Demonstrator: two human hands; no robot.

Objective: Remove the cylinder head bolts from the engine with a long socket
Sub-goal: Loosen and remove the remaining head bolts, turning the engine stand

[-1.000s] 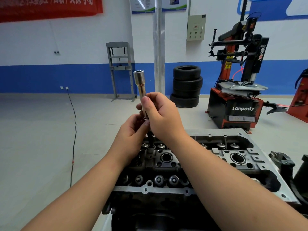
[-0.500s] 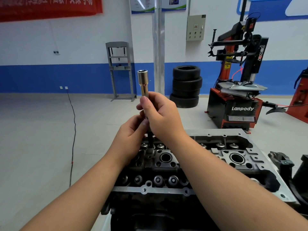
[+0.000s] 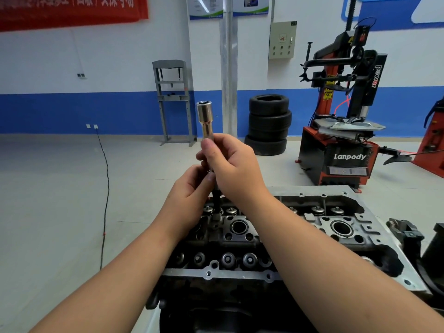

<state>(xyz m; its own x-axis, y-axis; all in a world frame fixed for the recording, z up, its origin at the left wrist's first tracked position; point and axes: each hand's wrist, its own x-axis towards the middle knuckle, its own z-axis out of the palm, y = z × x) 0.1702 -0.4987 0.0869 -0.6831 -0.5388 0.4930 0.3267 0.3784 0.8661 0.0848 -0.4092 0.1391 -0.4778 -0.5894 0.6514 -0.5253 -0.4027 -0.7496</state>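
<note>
Now the right hand (image 3: 234,168) grips the long socket (image 3: 206,123) upright above the cylinder head (image 3: 312,227), left hand (image 3: 189,195) pinching the dark bolt (image 3: 217,197) beneath it

socket (image 3: 205,121) lower end: hidden by hands | engine (image 3: 312,227): cut off right, bottom

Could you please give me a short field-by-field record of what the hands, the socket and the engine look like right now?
right hand: right hand grips the long socket around its lower part
left hand: left hand pinches the dark bolt shank just below the socket
socket pose: roughly upright, open end up, held above the engine
bolt: hangs from the socket's lower end; its tip is hard to make out against the head
engine: cylinder head with valve springs and plug wells exposed
background: stacked tyres, tyre changer
</note>
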